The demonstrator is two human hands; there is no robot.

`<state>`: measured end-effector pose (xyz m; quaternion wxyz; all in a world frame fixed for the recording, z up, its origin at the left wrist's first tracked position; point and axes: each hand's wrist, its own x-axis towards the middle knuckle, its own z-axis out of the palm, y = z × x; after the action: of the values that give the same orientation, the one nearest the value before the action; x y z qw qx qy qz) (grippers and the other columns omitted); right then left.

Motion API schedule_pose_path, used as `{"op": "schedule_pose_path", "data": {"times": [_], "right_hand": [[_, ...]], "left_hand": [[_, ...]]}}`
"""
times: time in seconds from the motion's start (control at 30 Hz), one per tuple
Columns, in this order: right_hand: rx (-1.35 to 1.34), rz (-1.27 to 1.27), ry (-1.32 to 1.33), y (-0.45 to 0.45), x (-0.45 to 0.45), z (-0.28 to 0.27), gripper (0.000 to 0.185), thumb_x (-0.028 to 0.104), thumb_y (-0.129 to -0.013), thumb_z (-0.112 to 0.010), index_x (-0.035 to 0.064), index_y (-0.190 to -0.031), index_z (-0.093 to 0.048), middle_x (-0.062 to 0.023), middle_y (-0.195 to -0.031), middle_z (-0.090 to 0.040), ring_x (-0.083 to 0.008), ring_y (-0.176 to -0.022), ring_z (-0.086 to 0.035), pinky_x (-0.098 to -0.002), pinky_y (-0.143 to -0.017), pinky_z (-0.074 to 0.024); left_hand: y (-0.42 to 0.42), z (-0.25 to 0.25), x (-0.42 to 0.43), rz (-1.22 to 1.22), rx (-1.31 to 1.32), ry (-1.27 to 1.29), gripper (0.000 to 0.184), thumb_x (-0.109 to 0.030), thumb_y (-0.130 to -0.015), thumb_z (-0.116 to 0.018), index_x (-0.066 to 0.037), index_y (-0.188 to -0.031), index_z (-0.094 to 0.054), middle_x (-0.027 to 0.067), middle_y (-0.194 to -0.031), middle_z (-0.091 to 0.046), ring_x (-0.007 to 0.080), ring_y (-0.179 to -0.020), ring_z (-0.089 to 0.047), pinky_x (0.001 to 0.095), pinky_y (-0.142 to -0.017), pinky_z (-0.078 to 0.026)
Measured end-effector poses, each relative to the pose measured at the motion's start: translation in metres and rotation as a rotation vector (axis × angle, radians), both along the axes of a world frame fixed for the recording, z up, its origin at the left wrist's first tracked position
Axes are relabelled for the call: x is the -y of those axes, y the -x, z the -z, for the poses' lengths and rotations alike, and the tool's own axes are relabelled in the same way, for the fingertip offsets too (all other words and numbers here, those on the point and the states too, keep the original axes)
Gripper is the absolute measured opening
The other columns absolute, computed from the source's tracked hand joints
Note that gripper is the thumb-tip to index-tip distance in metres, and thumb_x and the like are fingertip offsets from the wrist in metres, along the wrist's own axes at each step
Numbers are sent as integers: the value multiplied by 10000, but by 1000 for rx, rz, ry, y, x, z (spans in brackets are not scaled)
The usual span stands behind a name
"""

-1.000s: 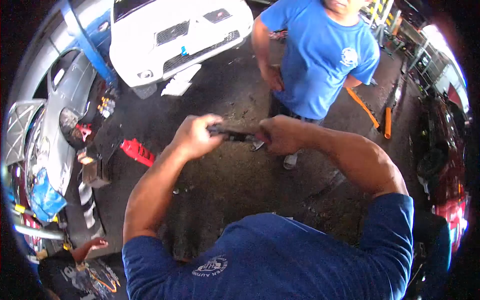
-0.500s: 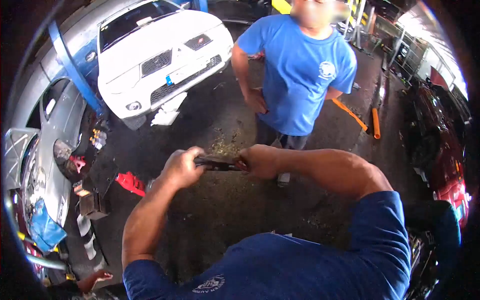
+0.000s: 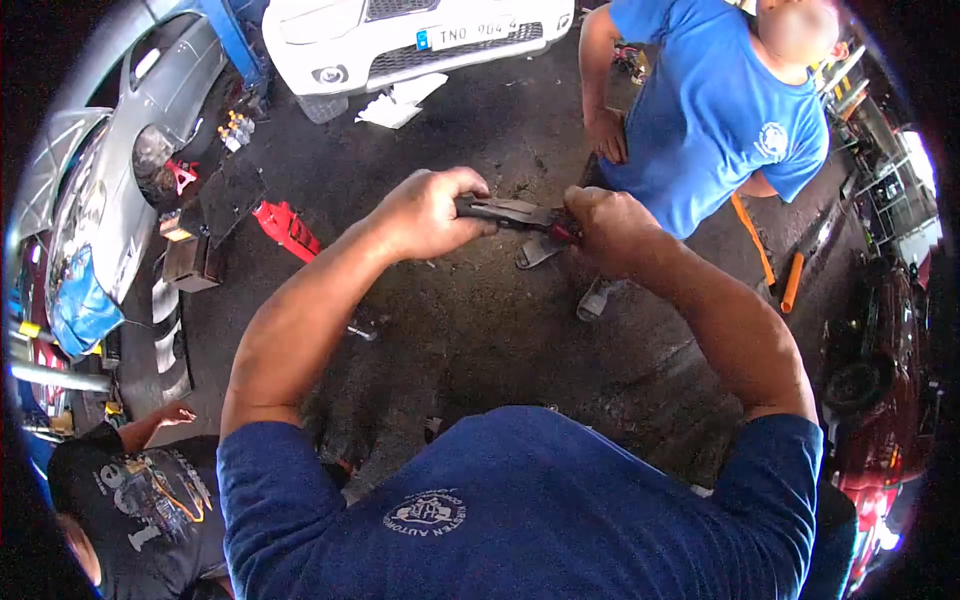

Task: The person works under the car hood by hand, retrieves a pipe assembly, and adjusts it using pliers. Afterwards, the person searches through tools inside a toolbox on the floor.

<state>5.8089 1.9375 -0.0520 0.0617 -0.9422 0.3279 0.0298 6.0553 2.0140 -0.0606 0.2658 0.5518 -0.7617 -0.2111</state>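
Out in front of my chest, both hands grip the ends of a dark, narrow metal part (image 3: 520,213). It has a lighter grey upper face and a bit of red near its right end; its exact kind does not show. My left hand (image 3: 435,212) is closed round the left end, with the thumb along the top. At the right end, my right hand (image 3: 612,225) is closed with its fingers bent over the part, hiding that end.
A person in a blue shirt (image 3: 690,110) stands just beyond my right hand. Another in a black shirt (image 3: 150,500) is at lower left. Around are a white car (image 3: 420,50), a silver car (image 3: 160,90), a red floor jack (image 3: 287,230) and orange strips (image 3: 792,283).
The view has tilted down and turned left. My hands appear higher and further right, still on the part. The person in black now shows more fully.
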Motion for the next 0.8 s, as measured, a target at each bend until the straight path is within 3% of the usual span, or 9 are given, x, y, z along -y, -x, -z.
{"op": "schedule_pose_path", "data": {"times": [0.1,0.2,0.3,0.4,0.6,0.8], "right_hand": [[75,-26,-2,4,-5,-17,502,209,-676,-717,14,-1053,-450,-190,-959,-524,-380,-914,-560,-416,-792,-468],[256,-157,204,11,-6,-13,571,221,-648,-735,-8,-1080,-441,-204,-1000,-493,-367,-945,-546,-409,-822,-457],[196,-109,175,14,-4,-10,565,229,-642,-737,-18,-1055,-440,-202,-1001,-489,-372,-919,-558,-415,-802,-468],[-14,40,63,9,-7,-17,540,232,-646,-738,-13,-1023,-439,-204,-977,-494,-376,-900,-566,-429,-783,-476],[-64,-16,25,9,-9,-24,471,254,-673,-724,5,-959,-445,-187,-890,-567,-357,-900,-588,-430,-776,-481],[-145,160,-237,-4,-29,-40,337,188,-678,-661,13,-921,-505,-192,-831,-601,-361,-872,-604,-426,-737,-482]], "left_hand": [[-5,4,1,6,-74,110,287,-164,-728,-736,-26,-934,-592,108,-791,-647,186,-722,-643,300,-657,-494],[-8,7,0,33,-59,200,273,-155,-745,-720,-13,-943,-597,115,-835,-653,203,-746,-653,309,-683,-505],[-4,7,-2,65,-121,219,293,-177,-722,-718,-46,-968,-626,137,-800,-658,262,-734,-660,334,-659,-508],[2,-1,-5,59,-93,170,271,-185,-729,-707,-52,-954,-637,137,-801,-657,271,-736,-658,339,-662,-505],[7,-16,-14,41,67,71,249,-125,-708,-708,-30,-928,-639,140,-838,-659,259,-772,-660,327,-683,-507],[5,-4,-17,22,136,211,268,-152,-712,-698,-39,-947,-638,129,-867,-661,289,-760,-650,338,-679,-509]]}}
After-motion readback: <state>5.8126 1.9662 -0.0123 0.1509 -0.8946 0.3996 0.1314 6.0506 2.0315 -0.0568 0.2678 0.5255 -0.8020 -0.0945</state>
